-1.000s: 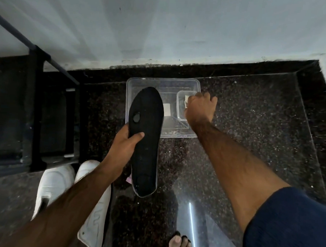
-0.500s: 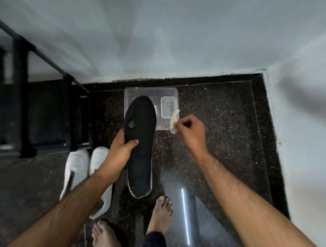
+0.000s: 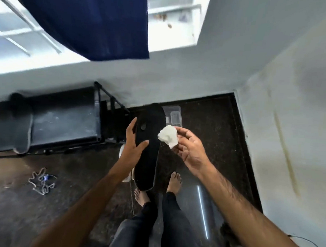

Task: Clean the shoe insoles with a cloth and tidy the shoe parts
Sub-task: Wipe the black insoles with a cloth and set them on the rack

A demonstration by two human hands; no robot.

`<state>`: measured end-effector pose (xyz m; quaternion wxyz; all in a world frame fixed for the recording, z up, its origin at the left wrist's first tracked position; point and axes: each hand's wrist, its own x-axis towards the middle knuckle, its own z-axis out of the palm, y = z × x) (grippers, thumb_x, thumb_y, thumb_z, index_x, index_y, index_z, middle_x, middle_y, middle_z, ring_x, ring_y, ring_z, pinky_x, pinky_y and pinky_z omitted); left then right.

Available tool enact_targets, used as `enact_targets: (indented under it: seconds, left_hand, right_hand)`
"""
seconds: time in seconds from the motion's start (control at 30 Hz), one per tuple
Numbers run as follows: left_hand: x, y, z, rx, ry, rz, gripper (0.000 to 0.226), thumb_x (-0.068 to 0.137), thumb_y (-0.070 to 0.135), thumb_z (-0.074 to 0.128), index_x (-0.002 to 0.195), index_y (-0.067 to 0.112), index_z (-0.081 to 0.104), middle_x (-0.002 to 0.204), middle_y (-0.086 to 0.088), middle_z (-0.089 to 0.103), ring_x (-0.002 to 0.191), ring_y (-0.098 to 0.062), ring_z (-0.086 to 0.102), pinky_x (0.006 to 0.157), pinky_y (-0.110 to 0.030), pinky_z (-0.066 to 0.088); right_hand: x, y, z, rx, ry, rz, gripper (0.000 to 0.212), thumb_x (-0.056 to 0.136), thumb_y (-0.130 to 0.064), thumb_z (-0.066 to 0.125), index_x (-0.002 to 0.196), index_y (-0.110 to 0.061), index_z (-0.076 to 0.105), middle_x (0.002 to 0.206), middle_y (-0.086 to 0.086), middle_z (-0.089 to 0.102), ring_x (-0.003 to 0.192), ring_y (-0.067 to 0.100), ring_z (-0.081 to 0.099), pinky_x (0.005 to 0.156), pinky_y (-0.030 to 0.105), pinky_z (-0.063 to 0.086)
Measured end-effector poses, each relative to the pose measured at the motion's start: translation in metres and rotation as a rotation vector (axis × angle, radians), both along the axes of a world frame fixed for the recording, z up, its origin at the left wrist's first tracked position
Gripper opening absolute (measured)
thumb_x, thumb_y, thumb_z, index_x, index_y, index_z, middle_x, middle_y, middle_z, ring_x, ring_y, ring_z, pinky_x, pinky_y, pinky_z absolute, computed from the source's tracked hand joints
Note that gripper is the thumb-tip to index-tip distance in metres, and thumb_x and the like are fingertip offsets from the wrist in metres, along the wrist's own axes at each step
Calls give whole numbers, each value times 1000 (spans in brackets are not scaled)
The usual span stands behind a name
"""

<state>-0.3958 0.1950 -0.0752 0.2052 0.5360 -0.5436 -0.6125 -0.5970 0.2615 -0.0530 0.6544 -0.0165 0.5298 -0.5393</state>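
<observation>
I hold a long black insole (image 3: 149, 152) upright in front of me, toe end up. My left hand (image 3: 133, 147) grips its left edge near the middle, thumb across the front. My right hand (image 3: 189, 147) pinches a small crumpled white cloth (image 3: 168, 136), which hangs right beside the insole's upper right edge. Whether the cloth touches the insole I cannot tell. A white shoe (image 3: 126, 175) peeks out on the floor behind my left wrist, mostly hidden.
A clear plastic box (image 3: 175, 114) sits on the dark speckled floor by the wall, partly behind the insole. A black metal rack (image 3: 64, 122) stands at left. White laces (image 3: 41, 181) lie on the floor at lower left. My bare feet (image 3: 174, 181) are below.
I have stood up, so the view now takes in the wall and window. My right hand took the white cloth from the box and brought it up beside the insole.
</observation>
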Motion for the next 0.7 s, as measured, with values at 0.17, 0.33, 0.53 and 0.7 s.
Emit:
enact_targets:
  seconds: [0.17, 0.33, 0.53, 0.7]
  left_hand:
    - [21, 10, 91, -90, 21, -34, 42, 102, 4, 52, 135, 30, 49, 139, 4, 52, 130, -2, 50, 106, -21, 41]
    - [60, 18, 127, -44, 25, 22, 39, 95, 57, 54, 116, 28, 68, 124, -11, 63, 123, -27, 59, 111, -50, 44]
    - [127, 2, 151, -39, 133, 76, 33, 82, 64, 64, 86, 32, 72, 106, -17, 63, 99, -27, 61, 95, -39, 47]
    - [216, -23, 146, -121, 21, 21, 12, 90, 32, 75, 81, 29, 68, 104, -15, 60, 98, -29, 62, 90, -42, 49]
  right_hand:
    - [28, 6, 73, -113, 53, 104, 30, 94, 8, 55, 113, -11, 68, 103, 16, 70, 84, 21, 71, 68, 31, 61]
    - [74, 0, 115, -193, 80, 147, 26, 93, 4, 61, 118, -2, 64, 101, 14, 73, 86, 22, 73, 70, 30, 62]
    - [153, -13, 148, -295, 281, 252, 25, 92, 7, 63, 116, 6, 63, 93, 10, 74, 80, 17, 73, 66, 26, 60]
    - [235, -27, 150, -253, 636, 324, 20, 86, 6, 72, 105, 0, 68, 94, 13, 75, 82, 17, 71, 75, 32, 58]
